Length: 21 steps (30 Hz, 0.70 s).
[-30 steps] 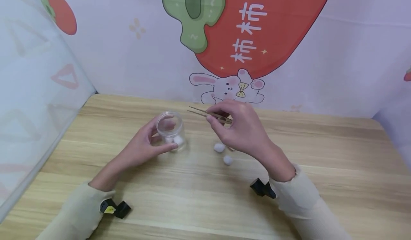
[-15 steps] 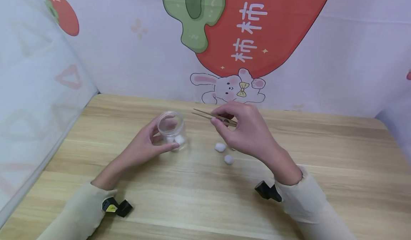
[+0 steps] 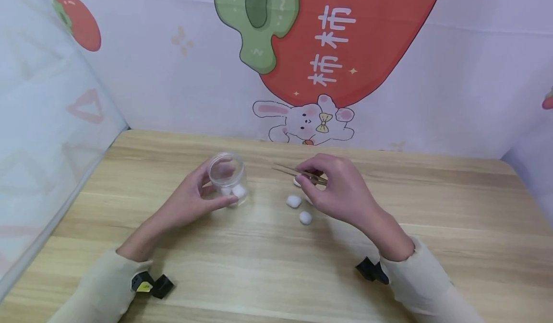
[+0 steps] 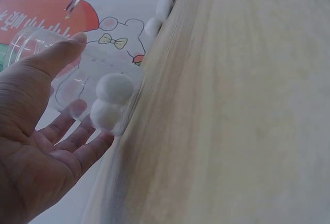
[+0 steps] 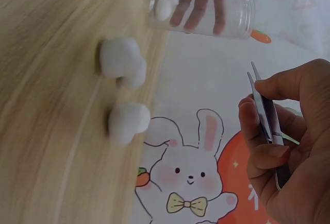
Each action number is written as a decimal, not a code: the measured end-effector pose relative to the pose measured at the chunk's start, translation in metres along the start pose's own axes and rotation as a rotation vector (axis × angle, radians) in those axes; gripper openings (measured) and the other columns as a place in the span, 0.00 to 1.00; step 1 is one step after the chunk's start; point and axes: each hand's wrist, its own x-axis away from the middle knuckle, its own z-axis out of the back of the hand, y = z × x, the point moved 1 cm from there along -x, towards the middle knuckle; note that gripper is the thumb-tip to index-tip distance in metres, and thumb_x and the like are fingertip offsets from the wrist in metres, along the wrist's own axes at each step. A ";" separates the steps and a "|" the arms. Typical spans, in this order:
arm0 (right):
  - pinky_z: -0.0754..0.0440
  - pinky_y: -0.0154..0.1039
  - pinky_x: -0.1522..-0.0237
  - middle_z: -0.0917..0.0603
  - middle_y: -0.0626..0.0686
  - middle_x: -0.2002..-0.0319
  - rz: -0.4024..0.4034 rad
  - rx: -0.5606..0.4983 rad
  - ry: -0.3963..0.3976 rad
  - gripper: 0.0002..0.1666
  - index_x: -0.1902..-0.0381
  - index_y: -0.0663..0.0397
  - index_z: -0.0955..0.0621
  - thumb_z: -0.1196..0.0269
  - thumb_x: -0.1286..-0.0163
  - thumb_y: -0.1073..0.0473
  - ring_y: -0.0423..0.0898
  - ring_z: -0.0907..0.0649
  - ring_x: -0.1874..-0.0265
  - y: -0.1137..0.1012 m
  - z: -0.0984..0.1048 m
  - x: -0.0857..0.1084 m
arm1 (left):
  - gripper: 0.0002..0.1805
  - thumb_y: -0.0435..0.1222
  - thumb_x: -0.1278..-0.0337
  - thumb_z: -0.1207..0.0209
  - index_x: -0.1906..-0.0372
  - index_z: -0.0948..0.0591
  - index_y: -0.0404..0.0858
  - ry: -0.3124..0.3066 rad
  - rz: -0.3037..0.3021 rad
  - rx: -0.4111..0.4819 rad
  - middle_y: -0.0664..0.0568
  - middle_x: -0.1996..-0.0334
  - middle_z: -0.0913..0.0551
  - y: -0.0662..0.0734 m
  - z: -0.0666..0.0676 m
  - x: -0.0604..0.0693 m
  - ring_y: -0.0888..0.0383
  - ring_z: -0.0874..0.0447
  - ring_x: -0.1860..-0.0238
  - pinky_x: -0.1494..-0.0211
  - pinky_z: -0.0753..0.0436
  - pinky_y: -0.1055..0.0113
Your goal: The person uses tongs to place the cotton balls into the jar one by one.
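Observation:
A clear open-topped jar stands on the table with white cotton balls at its bottom. The left hand curls round it, thumb in front and fingers behind. In the left wrist view two balls show through the jar wall. The right hand pinches metal tweezers, their tips apart with nothing between them, pointing left toward the jar. Below the tweezers and the right hand lie several loose cotton balls, some partly hidden by the fingers. The right wrist view shows the tweezers above the table.
The wooden table reaches back to a printed cloth with a rabbit and a large red fruit. Another pale cloth hangs along the left side. A small black device sits at each wrist.
The right hand has moved right and toward the person with the tweezers, uncovering part of another ball behind them. The left hand keeps its hold on the jar.

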 end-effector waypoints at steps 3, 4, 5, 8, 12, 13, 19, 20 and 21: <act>0.12 0.36 0.60 0.08 0.45 0.62 -0.004 0.010 -0.014 0.08 0.55 0.50 0.08 0.26 0.33 0.61 0.38 0.15 0.65 0.005 -0.001 0.006 | 0.46 0.37 0.44 0.22 0.23 0.33 0.58 0.004 0.000 0.003 0.50 0.30 0.21 0.001 0.001 0.001 0.49 0.21 0.28 0.29 0.17 0.64; 0.12 0.35 0.60 0.08 0.44 0.62 -0.002 0.007 -0.018 0.08 0.56 0.50 0.08 0.26 0.33 0.61 0.38 0.15 0.64 0.007 -0.001 0.008 | 0.46 0.37 0.44 0.22 0.23 0.33 0.58 0.006 -0.001 0.004 0.50 0.30 0.21 0.001 0.002 0.001 0.49 0.21 0.28 0.29 0.17 0.65; 0.13 0.34 0.61 0.09 0.44 0.62 -0.001 0.005 -0.023 0.08 0.56 0.49 0.08 0.26 0.33 0.62 0.37 0.15 0.64 0.008 -0.001 0.009 | 0.46 0.37 0.44 0.22 0.23 0.32 0.58 0.007 -0.002 0.005 0.50 0.30 0.21 0.001 0.002 0.001 0.49 0.21 0.28 0.29 0.17 0.65; 0.15 0.33 0.63 0.09 0.43 0.61 0.003 -0.009 -0.036 0.07 0.57 0.48 0.09 0.27 0.32 0.63 0.37 0.16 0.65 0.011 -0.002 0.014 | 0.46 0.37 0.45 0.21 0.23 0.32 0.58 0.009 -0.007 0.006 0.50 0.30 0.21 0.002 0.003 0.002 0.49 0.21 0.28 0.29 0.17 0.65; 0.15 0.33 0.64 0.10 0.43 0.62 -0.020 -0.003 -0.055 0.08 0.57 0.48 0.09 0.26 0.32 0.63 0.38 0.18 0.67 0.014 0.000 0.022 | 0.47 0.35 0.45 0.21 0.23 0.32 0.57 0.007 -0.013 0.031 0.49 0.30 0.21 0.000 0.001 0.003 0.48 0.21 0.28 0.30 0.17 0.68; 0.14 0.33 0.65 0.10 0.43 0.62 -0.025 0.002 -0.062 0.08 0.56 0.48 0.09 0.26 0.33 0.63 0.38 0.18 0.67 0.014 0.001 0.024 | 0.47 0.35 0.46 0.21 0.23 0.32 0.57 0.005 -0.011 0.039 0.49 0.30 0.21 -0.001 0.000 0.003 0.48 0.21 0.28 0.30 0.17 0.69; 0.16 0.33 0.69 0.12 0.42 0.66 -0.017 0.020 -0.060 0.08 0.59 0.48 0.10 0.27 0.34 0.65 0.35 0.20 0.70 0.020 0.002 0.040 | 0.47 0.37 0.45 0.21 0.23 0.33 0.58 -0.004 0.009 0.039 0.49 0.29 0.22 -0.003 -0.002 0.002 0.47 0.22 0.27 0.28 0.17 0.61; 0.16 0.33 0.69 0.12 0.41 0.67 -0.013 0.021 -0.054 0.08 0.59 0.49 0.10 0.27 0.34 0.65 0.35 0.20 0.71 0.021 0.003 0.042 | 0.47 0.37 0.45 0.21 0.23 0.33 0.59 -0.004 0.010 0.038 0.49 0.29 0.22 -0.003 -0.002 0.001 0.46 0.22 0.27 0.28 0.17 0.60; 0.17 0.32 0.69 0.13 0.41 0.67 -0.012 0.022 -0.047 0.08 0.60 0.49 0.10 0.27 0.34 0.66 0.35 0.20 0.71 0.022 0.003 0.044 | 0.47 0.37 0.45 0.21 0.23 0.33 0.59 -0.005 0.009 0.039 0.49 0.29 0.22 -0.002 -0.001 0.001 0.46 0.22 0.27 0.28 0.17 0.59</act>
